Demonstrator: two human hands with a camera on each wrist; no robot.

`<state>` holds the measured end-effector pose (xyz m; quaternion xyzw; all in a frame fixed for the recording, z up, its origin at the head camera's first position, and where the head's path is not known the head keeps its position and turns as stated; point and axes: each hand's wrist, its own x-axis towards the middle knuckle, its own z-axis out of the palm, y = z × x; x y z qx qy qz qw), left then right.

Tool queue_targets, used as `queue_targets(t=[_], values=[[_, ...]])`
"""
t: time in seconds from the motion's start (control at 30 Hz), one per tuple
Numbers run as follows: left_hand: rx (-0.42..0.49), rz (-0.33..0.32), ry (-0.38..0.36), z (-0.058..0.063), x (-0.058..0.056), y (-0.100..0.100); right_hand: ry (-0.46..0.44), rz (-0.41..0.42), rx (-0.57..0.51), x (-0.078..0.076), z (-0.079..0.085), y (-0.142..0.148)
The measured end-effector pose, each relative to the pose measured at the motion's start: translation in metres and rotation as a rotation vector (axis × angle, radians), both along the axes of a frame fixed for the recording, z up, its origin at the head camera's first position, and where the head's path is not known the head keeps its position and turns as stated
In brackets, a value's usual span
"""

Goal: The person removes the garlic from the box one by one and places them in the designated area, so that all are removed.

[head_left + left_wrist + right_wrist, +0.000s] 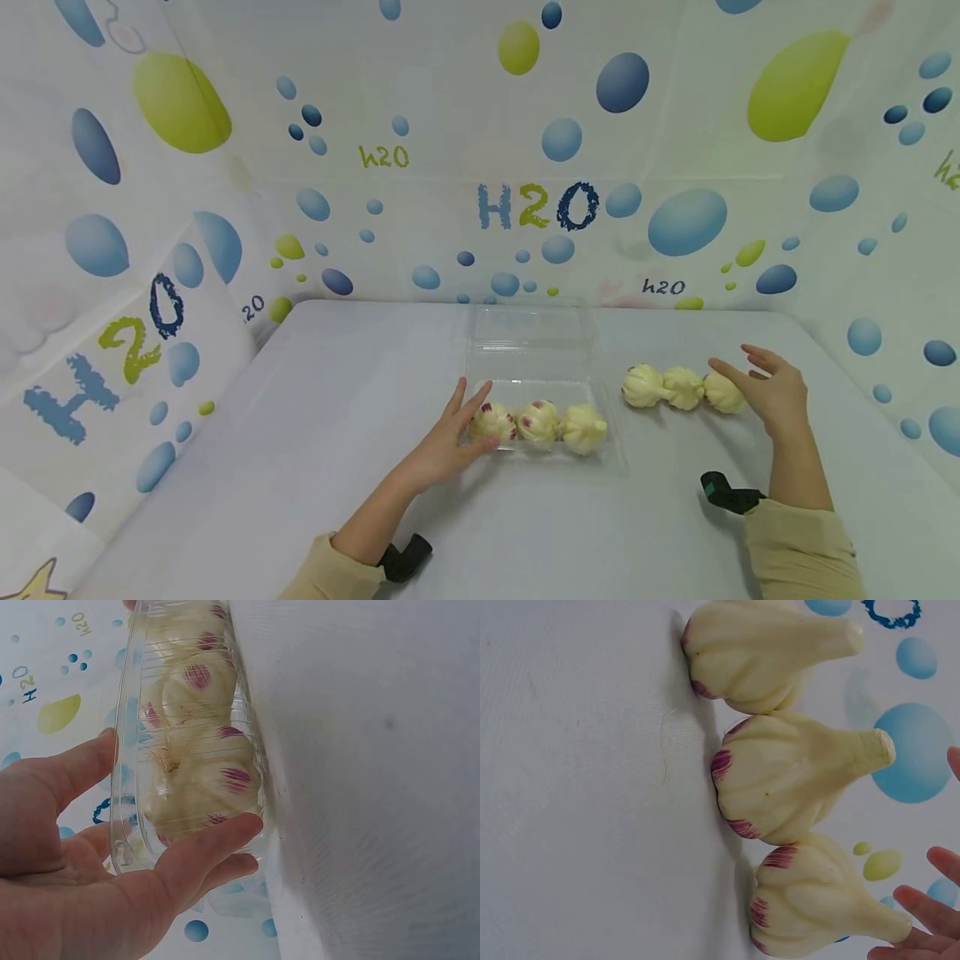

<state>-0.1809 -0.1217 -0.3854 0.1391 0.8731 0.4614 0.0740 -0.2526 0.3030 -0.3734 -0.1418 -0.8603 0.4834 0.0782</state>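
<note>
A clear plastic clamshell container [558, 387] lies with its lid folded back. Three garlic bulbs [537, 421] with purple streaks sit in a row in its near part. My left hand [453, 437] holds the container's left end, thumb along the near wall and fingers at the other side, as the left wrist view [97, 862] shows. Three more garlic bulbs [683, 388] lie in a row to the right of the container. At the rightmost bulb [810, 900], my right hand [776, 392] has its fingers spread, with fingertips right at the stem.
Everything lies on a white table [315, 433]. A printed sheet [450, 125] with blue and green ovals rises behind it and at both sides. Black wrist cameras [408, 557] stick out from the sleeves on both arms.
</note>
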Motion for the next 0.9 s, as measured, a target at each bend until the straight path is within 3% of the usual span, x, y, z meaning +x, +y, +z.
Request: queue_targets(t=[0.3, 0.43, 0.9], values=[[-0.007, -0.001, 0.014, 0.000, -0.001, 0.000, 0.058, 0.009, 0.057, 0.020, 0.024, -0.012], [-0.004, -0.005, 0.020, -0.002, -0.001, 0.000, 0.082, 0.054, 0.067, 0.025, 0.032, -0.017], [-0.024, -0.004, 0.023, -0.004, -0.001, 0.001, 0.161, 0.184, 0.169, 0.034, 0.039, -0.040]])
